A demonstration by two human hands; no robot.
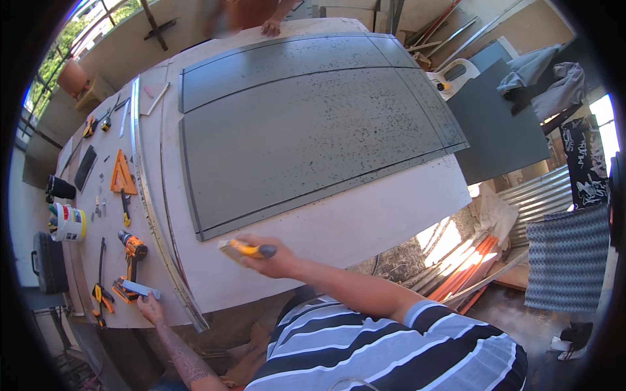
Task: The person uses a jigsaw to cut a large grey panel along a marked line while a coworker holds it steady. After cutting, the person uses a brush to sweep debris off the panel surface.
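Observation:
My right hand (277, 260) is closed around a brush (242, 249) with a yellow and black handle. Its pale head points left, just off the near left corner of a large grey sheet (280, 140). Dark specks lie scattered over that sheet, and dark lines run along its edges. Down at the table's near left, my left hand (152, 308) pinches the end of a flat blue-grey bar (140, 289). That bar lies against the base of an orange and black cordless drill (134, 251), hiding part of it. A long metal straightedge (147, 208) runs between my hands.
Left on the white table (326, 225) are an orange speed square (122, 174), a utility knife (125, 207), a clamp (101, 296), a white bucket (68, 223) and a black cup (60, 188). Another person's hand (270, 27) rests at the far edge. Orange pipes (469, 264) lie at right.

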